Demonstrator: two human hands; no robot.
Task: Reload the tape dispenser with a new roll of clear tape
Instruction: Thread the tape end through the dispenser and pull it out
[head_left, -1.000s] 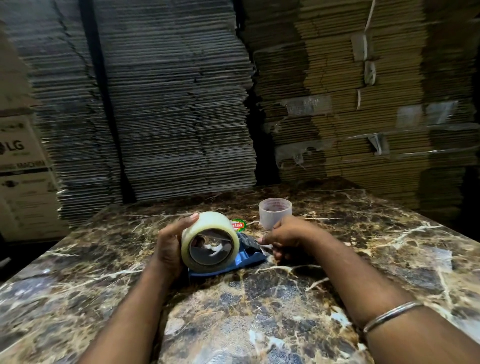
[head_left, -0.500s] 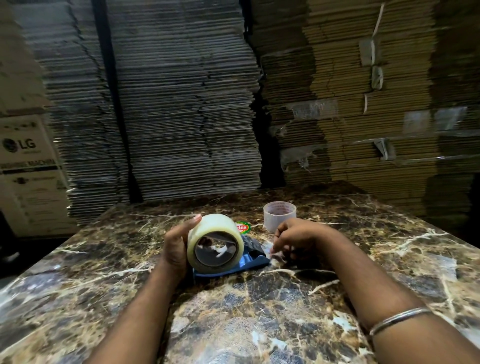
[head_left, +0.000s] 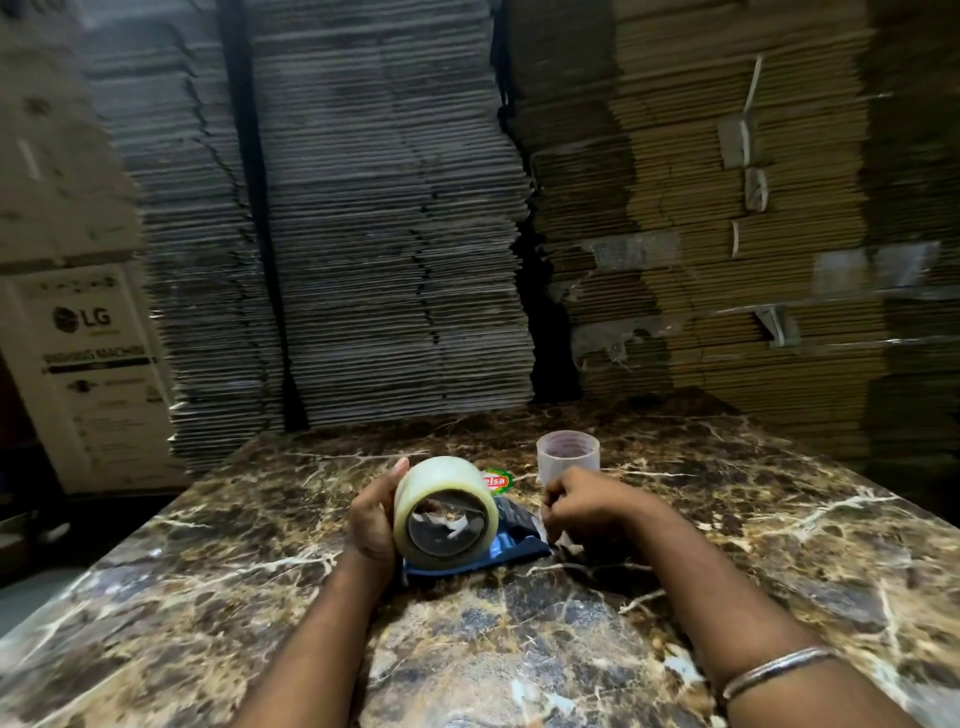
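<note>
A full roll of clear tape (head_left: 441, 480) stands on edge over the blue tape dispenser (head_left: 511, 548), which lies flat on the marble table (head_left: 519, 649). My left hand (head_left: 371, 519) grips the roll from its left side, thumb on top. My right hand (head_left: 582, 506) rests curled at the dispenser's right end, fingers pinched together; what they pinch is hidden. An empty cardboard tape core (head_left: 567, 456) stands upright just beyond my right hand. A small red and green label (head_left: 496, 480) peeks out behind the roll.
Tall stacks of flattened cardboard (head_left: 395, 234) rise right behind the table's far edge. A white LG carton (head_left: 88, 374) stands at the left beyond the table. The table's left edge runs diagonally toward me.
Both hands, the roll and the dispenser keep the same pose. Only the head view has shifted slightly.
</note>
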